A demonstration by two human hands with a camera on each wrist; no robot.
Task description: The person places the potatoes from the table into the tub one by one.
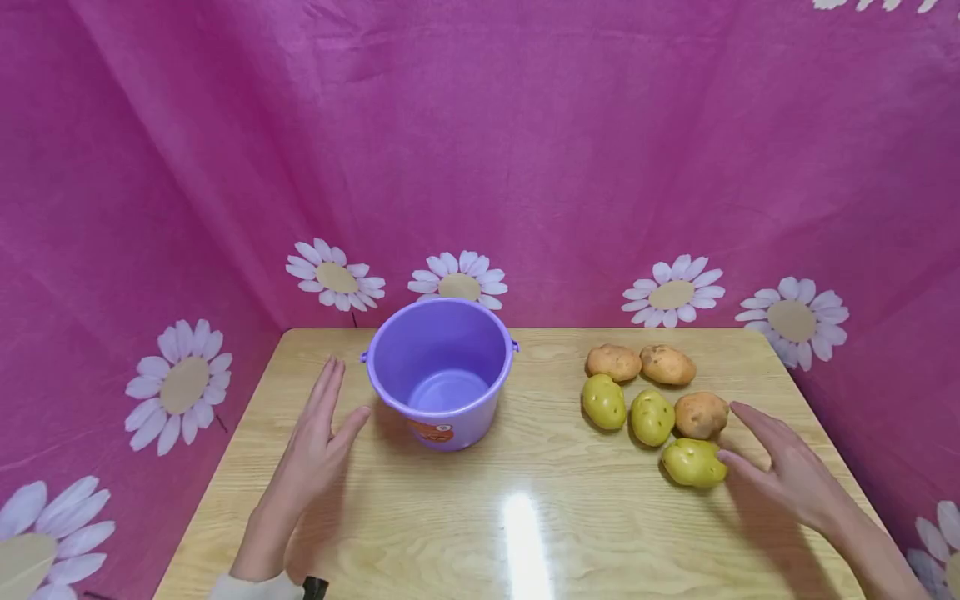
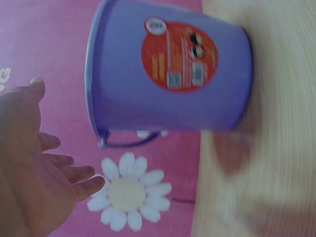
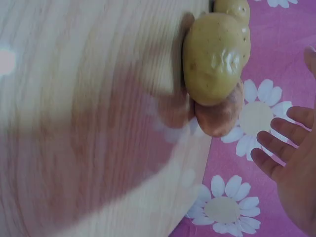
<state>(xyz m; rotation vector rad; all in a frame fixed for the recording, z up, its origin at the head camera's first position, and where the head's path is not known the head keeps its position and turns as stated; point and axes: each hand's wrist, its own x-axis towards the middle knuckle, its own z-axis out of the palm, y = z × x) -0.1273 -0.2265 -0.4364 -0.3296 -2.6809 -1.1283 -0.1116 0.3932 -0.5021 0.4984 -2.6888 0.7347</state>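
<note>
A purple bucket [image 1: 480,421] stands upright toward the back of the table, left of the middle, and nothing lies inside it. My left hand [image 1: 318,450] hovers just left of it, fingers extended and thumb apart. In the left wrist view, a gap separates that hand from the bucket [image 2: 118,79], whose side bears a red label. On the right lie three yellow-green potatoes and three brown ones. My right hand [image 1: 795,475], its fingers spread, is beside the nearest yellow-green potato [image 1: 693,463] and a brown potato [image 1: 702,415]. It grips neither of them.
Two brown potatoes, one [image 1: 667,365] at the far right, lie behind the other yellow-green potatoes [image 1: 652,417]. The light wooden table [image 1: 420,525] meets a pink cloth [image 1: 570,167] with daisies at its back and sides.
</note>
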